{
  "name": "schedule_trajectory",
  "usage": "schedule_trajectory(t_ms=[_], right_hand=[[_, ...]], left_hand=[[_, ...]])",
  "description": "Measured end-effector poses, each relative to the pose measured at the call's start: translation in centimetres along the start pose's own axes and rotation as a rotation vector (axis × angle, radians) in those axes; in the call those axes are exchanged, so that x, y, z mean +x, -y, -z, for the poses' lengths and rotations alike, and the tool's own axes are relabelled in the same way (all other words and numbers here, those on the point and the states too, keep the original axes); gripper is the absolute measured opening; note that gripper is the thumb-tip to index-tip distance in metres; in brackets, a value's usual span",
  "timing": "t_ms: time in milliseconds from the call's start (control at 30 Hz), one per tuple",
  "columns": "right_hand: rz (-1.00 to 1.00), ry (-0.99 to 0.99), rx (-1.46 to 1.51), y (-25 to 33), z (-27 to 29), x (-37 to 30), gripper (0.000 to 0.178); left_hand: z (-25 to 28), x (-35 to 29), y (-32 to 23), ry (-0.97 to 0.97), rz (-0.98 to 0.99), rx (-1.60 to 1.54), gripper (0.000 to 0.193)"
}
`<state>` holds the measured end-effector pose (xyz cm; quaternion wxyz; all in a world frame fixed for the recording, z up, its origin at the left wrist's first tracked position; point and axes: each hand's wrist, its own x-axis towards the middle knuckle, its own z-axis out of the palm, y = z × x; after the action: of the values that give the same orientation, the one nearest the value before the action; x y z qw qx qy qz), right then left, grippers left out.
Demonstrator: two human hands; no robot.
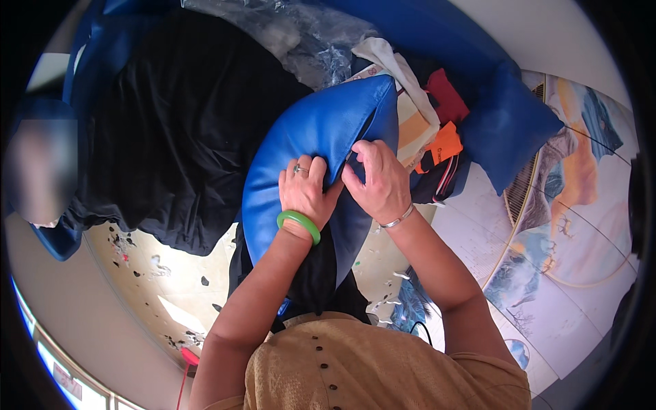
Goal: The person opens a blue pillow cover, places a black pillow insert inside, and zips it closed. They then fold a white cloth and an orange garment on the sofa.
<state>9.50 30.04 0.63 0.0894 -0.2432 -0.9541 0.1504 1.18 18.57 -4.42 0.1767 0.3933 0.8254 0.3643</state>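
A glossy blue cushion [280, 147] rests across my lap, one pointed corner toward the far side. A dark slit, perhaps a zip opening, runs along its seam. My left hand [307, 191], with a ring and a green bangle, grips the cushion's near face, fingers bent and thumb at the seam. Close by on the right, my right hand [377, 179] wears a silver bracelet. Its thumb and forefinger are pinched at the slit, around something too small to make out. Between my forearms, dark cloth [318, 266] shows below the cushion.
Black fabric [184, 123] is draped over blue seating at the left, beside a person [44, 171] at the edge. Clear plastic wrapping [294, 31] lies at the back. Folded clothes with an orange tag [441, 145] are piled behind my right hand. Scraps litter the floor [184, 273].
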Motion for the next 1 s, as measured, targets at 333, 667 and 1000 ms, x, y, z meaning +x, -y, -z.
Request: schedule_trajectory(t_ms=[333, 667, 1000], right_hand=[[0.128, -0.065, 0.157, -1.1, 1.2, 0.1, 0.018], [0.082, 0.213, 0.186, 1.5, -0.1, -3.3, 0.007], [0.010, 0.272, 0.200, 2.2, 1.0, -3.2, 0.009]], left_hand=[[-0.2, -0.4, 0.0, -0.022, -0.029, 0.018, 0.038], [-0.4, -1.3, 0.9, -0.014, -0.020, 0.007, 0.036], [2.0, -2.9, 0.1, 0.060, 0.033, -0.064, 0.051]])
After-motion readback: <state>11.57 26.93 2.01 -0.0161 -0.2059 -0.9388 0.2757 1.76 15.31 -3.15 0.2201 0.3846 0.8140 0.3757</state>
